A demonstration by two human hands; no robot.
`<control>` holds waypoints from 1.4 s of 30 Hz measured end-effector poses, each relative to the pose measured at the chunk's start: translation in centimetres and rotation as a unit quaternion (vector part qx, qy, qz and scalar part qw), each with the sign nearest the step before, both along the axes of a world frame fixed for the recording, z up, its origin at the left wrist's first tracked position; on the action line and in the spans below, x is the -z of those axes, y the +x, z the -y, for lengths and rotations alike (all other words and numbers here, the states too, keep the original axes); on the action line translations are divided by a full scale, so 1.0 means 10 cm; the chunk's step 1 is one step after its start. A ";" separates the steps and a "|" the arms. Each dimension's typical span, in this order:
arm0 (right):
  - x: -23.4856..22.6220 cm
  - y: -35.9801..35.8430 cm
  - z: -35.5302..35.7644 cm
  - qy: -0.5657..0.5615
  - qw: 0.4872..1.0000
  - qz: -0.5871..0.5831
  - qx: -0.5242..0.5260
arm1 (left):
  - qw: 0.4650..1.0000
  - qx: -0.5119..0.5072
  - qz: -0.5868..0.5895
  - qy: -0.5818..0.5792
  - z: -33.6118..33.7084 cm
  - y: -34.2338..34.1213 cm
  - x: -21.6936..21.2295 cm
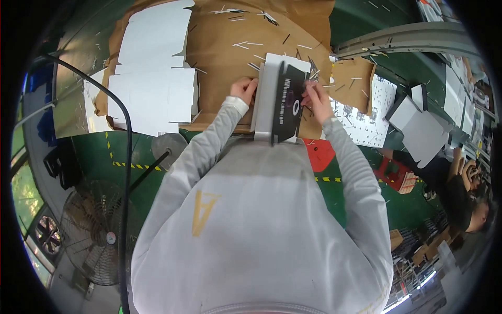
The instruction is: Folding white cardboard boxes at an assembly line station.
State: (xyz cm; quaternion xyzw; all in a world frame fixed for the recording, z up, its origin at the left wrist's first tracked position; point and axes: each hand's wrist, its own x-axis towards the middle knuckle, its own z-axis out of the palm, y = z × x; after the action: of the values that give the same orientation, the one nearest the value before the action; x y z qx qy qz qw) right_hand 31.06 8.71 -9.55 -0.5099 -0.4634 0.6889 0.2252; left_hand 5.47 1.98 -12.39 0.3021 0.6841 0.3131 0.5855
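Observation:
A flat cardboard box blank, white on one side and black with pale print on the other, stands partly folded on the brown paper-covered table. My left hand grips its white left panel. My right hand holds the black panel's right edge. Both grey sleeves reach up from my grey sweatshirt.
Stacks of white flat blanks lie at the table's left. Thin paper strips litter the brown paper. A printed white sheet and grey box pieces lie right. A fan stands lower left; another person sits at right beside a red stool.

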 end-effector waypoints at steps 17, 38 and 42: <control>0.48 -0.17 -0.07 0.150 0.986 0.057 0.035 | 0.974 -0.100 0.060 0.194 0.05 -0.15 0.14; 0.56 -0.12 -0.24 -0.067 0.996 -0.033 -0.044 | 0.856 0.195 -0.369 0.305 -0.46 -0.27 -0.07; 0.49 -0.22 -0.19 0.049 0.999 -0.006 -0.014 | 0.830 0.361 -0.388 0.172 -0.72 -0.36 -0.27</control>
State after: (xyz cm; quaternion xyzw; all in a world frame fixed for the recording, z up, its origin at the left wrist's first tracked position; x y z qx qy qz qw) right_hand 28.86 10.58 -14.44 -0.4871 -0.5025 0.6717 0.2430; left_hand 1.87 9.15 -9.73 0.7201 0.6324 0.0485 0.2814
